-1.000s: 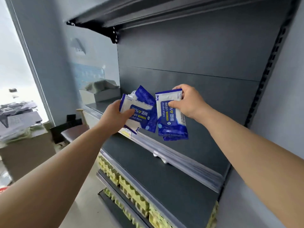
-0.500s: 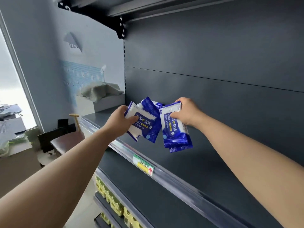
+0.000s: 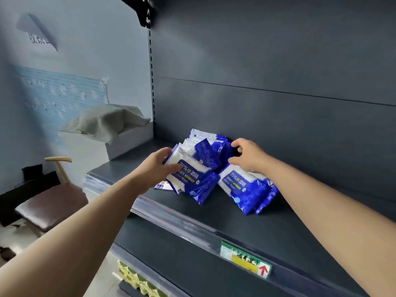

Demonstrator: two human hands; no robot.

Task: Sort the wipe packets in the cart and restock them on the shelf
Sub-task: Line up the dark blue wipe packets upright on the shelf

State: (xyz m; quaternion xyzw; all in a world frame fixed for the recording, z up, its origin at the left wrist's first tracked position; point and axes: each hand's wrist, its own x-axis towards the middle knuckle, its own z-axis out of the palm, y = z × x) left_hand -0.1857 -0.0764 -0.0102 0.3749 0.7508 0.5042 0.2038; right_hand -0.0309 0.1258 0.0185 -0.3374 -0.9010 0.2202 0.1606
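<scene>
Blue-and-white alcohol wipe packets lie in two bunches on the dark grey shelf (image 3: 214,213). My left hand (image 3: 156,166) grips the left bunch of wipe packets (image 3: 192,179), thumb across the front of the top one; more packets stand behind it against the back panel. My right hand (image 3: 246,156) curls over the top end of the right bunch of wipe packets (image 3: 244,187), which lies flat-tilted on the shelf board. The cart is out of view.
A white box with grey cloth (image 3: 120,133) sits at the shelf's left end. A price tag with a red arrow (image 3: 246,259) is on the front rail. A brown stool (image 3: 49,204) stands on the floor at left. Yellow-green goods (image 3: 137,279) fill a lower shelf.
Both hands have carried their packets forward and down from mid-air onto the shelf board. The camera has moved closer to the shelf.
</scene>
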